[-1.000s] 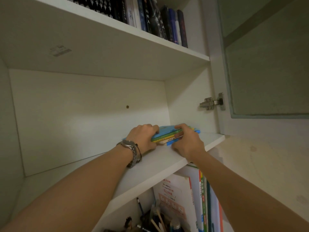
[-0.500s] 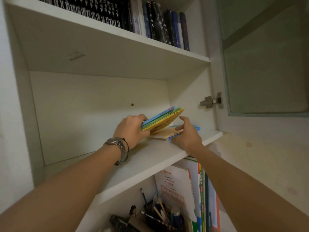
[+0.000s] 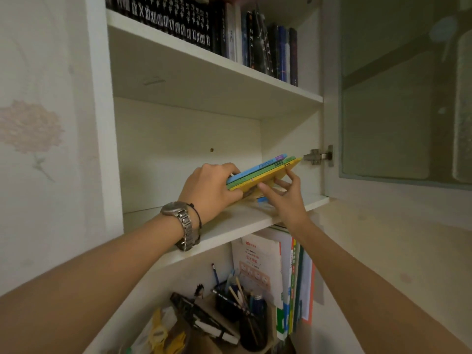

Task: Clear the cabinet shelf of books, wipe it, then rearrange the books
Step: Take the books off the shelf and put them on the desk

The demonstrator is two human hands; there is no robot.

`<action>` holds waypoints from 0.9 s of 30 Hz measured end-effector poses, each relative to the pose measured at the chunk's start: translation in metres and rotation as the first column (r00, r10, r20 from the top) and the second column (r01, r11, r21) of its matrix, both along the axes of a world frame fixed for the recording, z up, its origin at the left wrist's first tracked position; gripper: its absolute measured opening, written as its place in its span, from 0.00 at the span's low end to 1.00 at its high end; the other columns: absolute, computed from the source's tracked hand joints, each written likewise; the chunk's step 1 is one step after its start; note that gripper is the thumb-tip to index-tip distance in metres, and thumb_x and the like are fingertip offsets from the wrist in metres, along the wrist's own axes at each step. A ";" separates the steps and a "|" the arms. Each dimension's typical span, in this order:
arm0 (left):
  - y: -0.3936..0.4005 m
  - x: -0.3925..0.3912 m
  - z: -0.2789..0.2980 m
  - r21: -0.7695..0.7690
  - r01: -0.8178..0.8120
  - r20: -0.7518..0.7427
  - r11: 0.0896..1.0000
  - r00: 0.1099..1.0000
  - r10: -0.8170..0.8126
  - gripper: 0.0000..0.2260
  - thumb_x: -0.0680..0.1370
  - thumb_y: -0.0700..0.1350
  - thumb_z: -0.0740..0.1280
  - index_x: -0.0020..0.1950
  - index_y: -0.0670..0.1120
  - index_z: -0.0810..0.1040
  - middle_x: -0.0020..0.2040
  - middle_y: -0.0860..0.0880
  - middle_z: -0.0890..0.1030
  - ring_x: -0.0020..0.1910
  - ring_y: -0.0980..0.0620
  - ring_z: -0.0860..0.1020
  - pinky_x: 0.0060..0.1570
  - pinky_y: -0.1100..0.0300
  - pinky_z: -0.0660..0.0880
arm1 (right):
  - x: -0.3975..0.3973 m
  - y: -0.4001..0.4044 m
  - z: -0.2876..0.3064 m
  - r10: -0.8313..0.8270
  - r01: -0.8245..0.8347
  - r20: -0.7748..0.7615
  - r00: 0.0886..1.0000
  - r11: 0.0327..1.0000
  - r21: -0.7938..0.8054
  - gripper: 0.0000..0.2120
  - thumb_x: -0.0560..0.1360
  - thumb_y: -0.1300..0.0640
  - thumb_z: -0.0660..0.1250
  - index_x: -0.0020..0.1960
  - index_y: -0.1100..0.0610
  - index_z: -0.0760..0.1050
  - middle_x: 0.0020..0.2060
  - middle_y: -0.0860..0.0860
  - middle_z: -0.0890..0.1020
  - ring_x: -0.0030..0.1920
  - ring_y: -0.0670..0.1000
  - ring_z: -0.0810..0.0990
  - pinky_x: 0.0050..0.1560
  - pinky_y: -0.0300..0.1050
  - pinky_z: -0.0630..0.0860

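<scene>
Three thin books point(image 3: 265, 171), blue, green and yellow, are tilted up off the white middle shelf point(image 3: 224, 226) near its right end. My left hand point(image 3: 209, 190), with a metal watch on the wrist, grips their lower left end. My right hand point(image 3: 283, 192) reaches under the tilted books, its straight fingers touching the yellow cover from below. Under them a pale book with a blue edge point(image 3: 263, 199) lies flat on the shelf, mostly hidden by my right hand.
The shelf above carries a row of dark upright books point(image 3: 209, 31). Below are upright books point(image 3: 288, 277) and a pen holder point(image 3: 245, 312) amid clutter. The glass cabinet door point(image 3: 403, 98) stands open at right, its hinge point(image 3: 319, 155) close to the raised books.
The stack lay flat under both hands a second ago. My left hand has lifted the top three books into a steeper tilt, and my right hand has moved under them.
</scene>
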State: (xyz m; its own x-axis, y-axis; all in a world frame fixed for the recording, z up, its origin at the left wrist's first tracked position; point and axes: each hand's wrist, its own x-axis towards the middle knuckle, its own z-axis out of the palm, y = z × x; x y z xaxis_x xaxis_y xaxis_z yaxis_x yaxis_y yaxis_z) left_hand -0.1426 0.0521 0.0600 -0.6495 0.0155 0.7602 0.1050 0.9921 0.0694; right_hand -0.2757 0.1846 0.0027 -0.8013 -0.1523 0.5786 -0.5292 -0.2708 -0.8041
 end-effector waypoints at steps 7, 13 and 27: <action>-0.002 0.043 0.004 0.113 0.109 0.003 0.988 0.994 -0.110 0.18 0.69 0.51 0.73 0.58 0.55 0.76 0.54 0.55 0.81 0.44 0.55 0.80 0.45 0.54 0.80 | 0.038 0.001 0.008 0.181 -0.188 -0.110 0.977 0.980 -0.066 0.44 0.72 0.65 0.71 0.75 0.41 0.49 0.70 0.50 0.63 0.50 0.38 0.81 0.46 0.45 0.82; -0.004 0.055 0.002 0.047 0.020 0.041 0.999 0.999 -0.022 0.22 0.68 0.55 0.72 0.60 0.57 0.71 0.55 0.57 0.81 0.41 0.56 0.78 0.41 0.60 0.78 | 0.055 -0.003 0.014 0.264 -0.264 -0.189 0.946 0.964 0.026 0.44 0.73 0.66 0.71 0.76 0.41 0.50 0.73 0.50 0.61 0.65 0.54 0.75 0.56 0.59 0.79; -0.001 0.046 -0.020 0.063 -0.097 -0.049 0.993 0.994 0.101 0.25 0.67 0.60 0.71 0.61 0.54 0.73 0.48 0.52 0.79 0.44 0.51 0.78 0.40 0.57 0.78 | 0.091 -0.020 0.000 0.313 -0.322 -0.200 0.928 0.947 -0.013 0.42 0.75 0.72 0.65 0.76 0.42 0.49 0.72 0.49 0.64 0.56 0.51 0.82 0.46 0.40 0.79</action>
State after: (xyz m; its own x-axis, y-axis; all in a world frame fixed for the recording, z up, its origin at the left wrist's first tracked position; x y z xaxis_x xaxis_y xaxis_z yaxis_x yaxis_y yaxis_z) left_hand -0.0971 0.0513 0.0402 -0.6047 -0.0941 0.7909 0.0116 0.9919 0.1269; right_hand -0.1848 0.1647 0.0022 -0.5879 -0.3506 0.7290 -0.5528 -0.4838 -0.6785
